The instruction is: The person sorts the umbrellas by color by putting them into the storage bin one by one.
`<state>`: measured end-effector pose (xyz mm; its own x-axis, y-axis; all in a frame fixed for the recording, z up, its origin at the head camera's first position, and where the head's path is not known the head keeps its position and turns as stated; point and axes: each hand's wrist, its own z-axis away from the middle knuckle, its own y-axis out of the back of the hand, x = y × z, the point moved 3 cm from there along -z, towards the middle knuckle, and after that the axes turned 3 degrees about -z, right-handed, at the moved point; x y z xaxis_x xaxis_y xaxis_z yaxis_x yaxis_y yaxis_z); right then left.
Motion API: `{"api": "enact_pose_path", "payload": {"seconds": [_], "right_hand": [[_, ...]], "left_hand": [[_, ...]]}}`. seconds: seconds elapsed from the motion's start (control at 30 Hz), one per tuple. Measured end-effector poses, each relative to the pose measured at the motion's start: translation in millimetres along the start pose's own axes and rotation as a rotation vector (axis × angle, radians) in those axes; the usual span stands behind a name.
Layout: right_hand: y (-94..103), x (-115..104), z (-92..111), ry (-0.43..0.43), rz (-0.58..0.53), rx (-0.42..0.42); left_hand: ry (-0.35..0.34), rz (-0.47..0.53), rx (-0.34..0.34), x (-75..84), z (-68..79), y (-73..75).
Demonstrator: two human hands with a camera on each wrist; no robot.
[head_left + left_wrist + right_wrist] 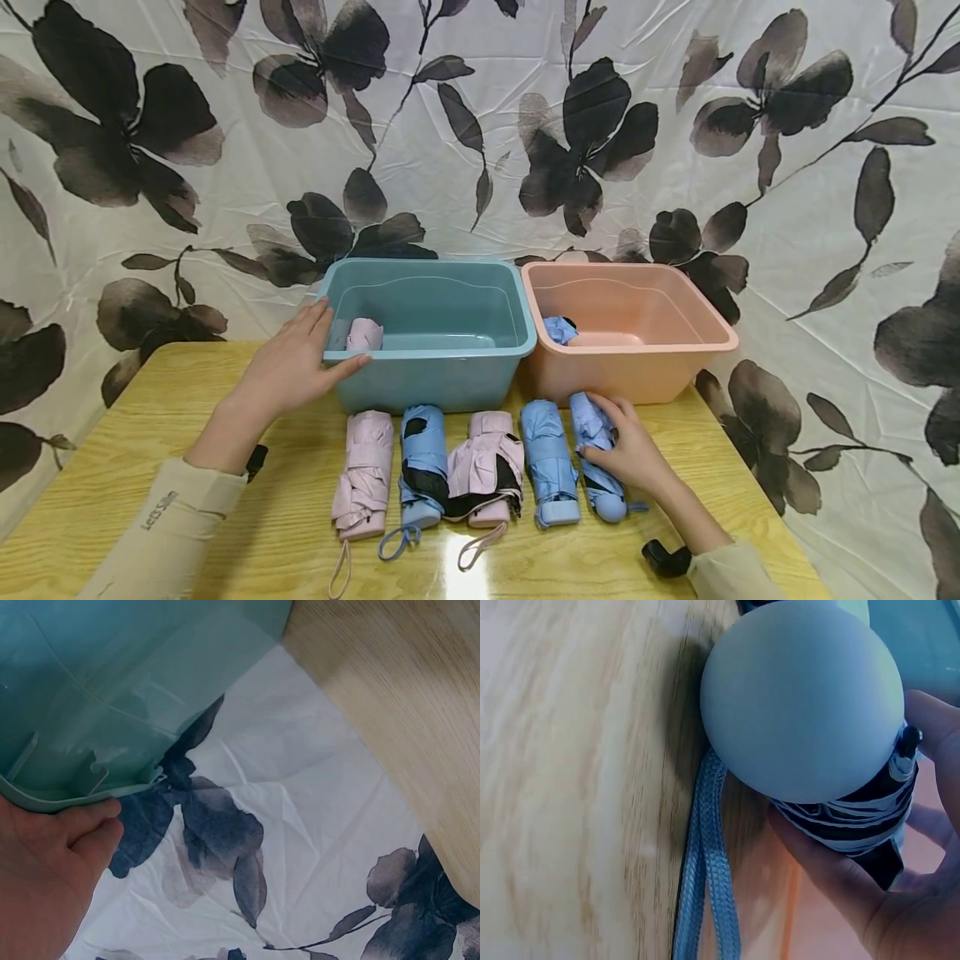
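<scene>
Resting the left hand (292, 362) on the left end of the teal bin (435, 379), with fingers fairly straight along the outside of the rim and with thumb spread wide over the near rim. Gripping with the right hand (633, 446) the round-handled blue umbrella (590, 429), between curled fingers and thumb, to the front right of the teal bin; cannot tell whether raised off the table (285, 500) or touching. At the round handle, turned away from the teal bin, a looped blue strap (705, 877). Directly in front of the teal bin, from its left end rightward, a long-strapped pink umbrella (365, 475), a black-patched blue umbrella (423, 452) and a loosely wrapped pink umbrella (480, 458); just past the teal bin's front right corner, a plain blue umbrella (550, 462). Inside the teal bin, at its left end, a pink bundle (364, 334), partly hidden by the near wall. Just right of the teal bin, a peach bin (615, 375), with a blue bundle (557, 330) inside on the side nearest the teal bin. Behind the teal bin, a flower-printed cloth (465, 175).
</scene>
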<state>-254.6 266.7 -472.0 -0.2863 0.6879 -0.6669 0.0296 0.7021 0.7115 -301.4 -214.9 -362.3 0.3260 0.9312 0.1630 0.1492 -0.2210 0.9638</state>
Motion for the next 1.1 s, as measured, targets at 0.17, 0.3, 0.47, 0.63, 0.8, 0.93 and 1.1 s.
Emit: {"api": "enact_pose_path", "payload": {"seconds": [0.17, 0.3, 0.47, 0.63, 0.8, 0.93, 1.1], "right_hand": [[5.0, -3.6, 4.5, 0.033, -0.035, 0.057], [10.9, -8.1, 7.8, 0.067, -0.082, 0.111], [18.3, -19.7, 10.2, 0.139, -0.134, 0.185], [31.4, -57.6, 16.1, 0.203, -0.195, 0.273], [43.8, -87.3, 17.1, 0.233, -0.301, 0.328], [46.0, -90.8, 15.3, 0.216, -0.338, 0.321], [43.3, -84.9, 16.0, 0.238, -0.389, 0.314]], "left_hand": [[-0.002, -0.002, 0.004, 1.1, -0.1, -0.3], [0.001, 0.0, 0.001, 2.3, 0.0, 0.1], [0.006, -0.001, 0.002, 1.0, 0.4, -1.3], [0.006, -0.003, 0.003, 0.5, 0.8, -2.4], [0.007, -0.002, 0.002, 0.7, 1.0, -2.3], [0.006, -0.005, 0.0, 1.7, 0.7, -0.5], [0.007, -0.003, -0.004, 3.0, 0.2, 0.3]]}}
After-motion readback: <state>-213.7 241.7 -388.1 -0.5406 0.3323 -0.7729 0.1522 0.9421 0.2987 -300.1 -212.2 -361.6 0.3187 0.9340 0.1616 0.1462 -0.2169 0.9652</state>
